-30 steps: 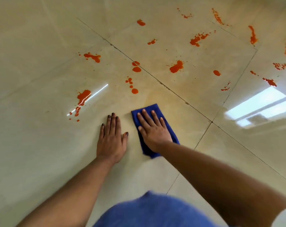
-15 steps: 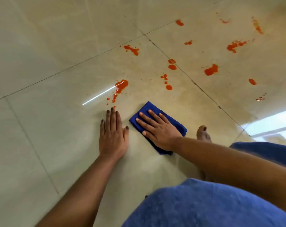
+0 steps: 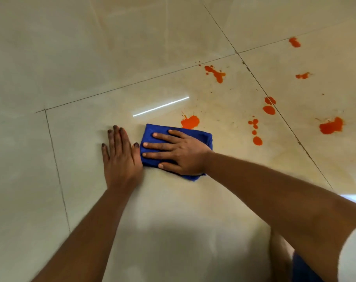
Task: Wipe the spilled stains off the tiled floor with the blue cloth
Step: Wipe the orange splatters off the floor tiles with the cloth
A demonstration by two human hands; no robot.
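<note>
A folded blue cloth point(image 3: 150, 132) lies flat on the glossy beige tiled floor point(image 3: 91, 58). My right hand point(image 3: 179, 151) presses down on it with fingers spread, pointing left. My left hand point(image 3: 120, 157) rests flat on the bare tile just left of the cloth, thumb touching its edge. An orange stain point(image 3: 190, 122) sits right at the cloth's far edge. More orange stains lie to the right: a streak point(image 3: 215, 73), a row of drops point(image 3: 255, 131), a round pair point(image 3: 269, 106) and a big blot point(image 3: 331, 126).
Dark grout lines point(image 3: 57, 169) cross the floor. A bright light reflection point(image 3: 160, 106) streaks the tile beyond the cloth. My knee and blue clothing point(image 3: 301, 267) show at the bottom right. A faint yellowish smear point(image 3: 335, 169) tints the tile at right.
My right hand has slid the cloth left and forward until it meets the nearest stain, covering the small drops below it. The view has swung left; my left hand stays planted.
</note>
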